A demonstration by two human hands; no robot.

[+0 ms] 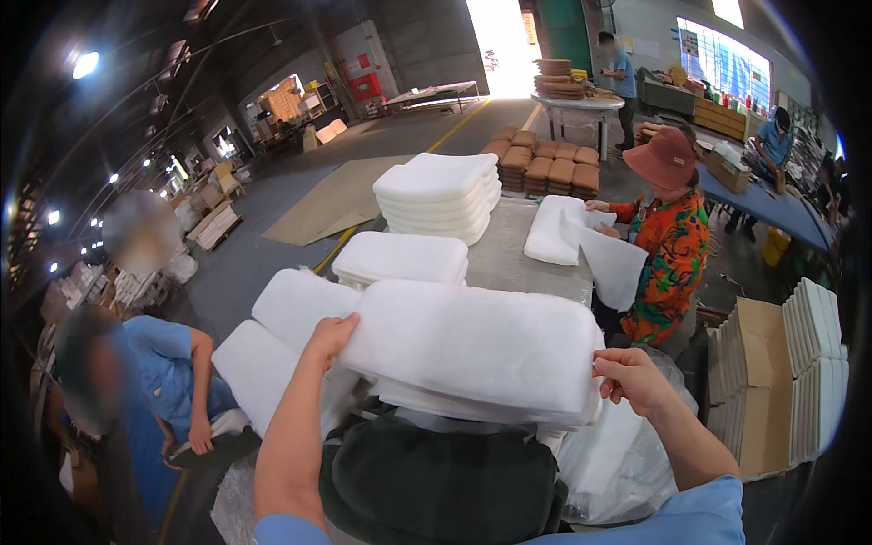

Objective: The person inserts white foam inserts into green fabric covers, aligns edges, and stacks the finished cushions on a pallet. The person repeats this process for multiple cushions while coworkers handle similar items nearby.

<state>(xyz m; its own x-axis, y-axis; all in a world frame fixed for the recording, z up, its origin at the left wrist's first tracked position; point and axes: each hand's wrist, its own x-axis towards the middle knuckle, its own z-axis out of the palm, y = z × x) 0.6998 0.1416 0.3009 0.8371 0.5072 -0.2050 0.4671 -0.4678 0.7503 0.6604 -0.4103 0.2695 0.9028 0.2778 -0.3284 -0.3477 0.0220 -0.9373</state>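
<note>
A white foam pad [472, 350] is held at both ends, lifted just above a dark cushion cover [436, 481] that lies nearest the body. The left hand [329, 338] is curled over the pad's left edge, fingers pressed onto its top; the right hand [636, 380] is pinching the right end, where thinner white layers [472, 404] are gripped beneath it. By the look of it, the pad is being squared up over the cover, and the next move would call for both ends to be kept level as it is lowered or fed in. Clear plastic [618, 463] is bunched below the right hand. Beyond the hands, more pads [400, 259] are stacked on the counter [518, 259]. Farther off, a person in a red hat [665, 156] is handling white wadding [581, 238].
</note>
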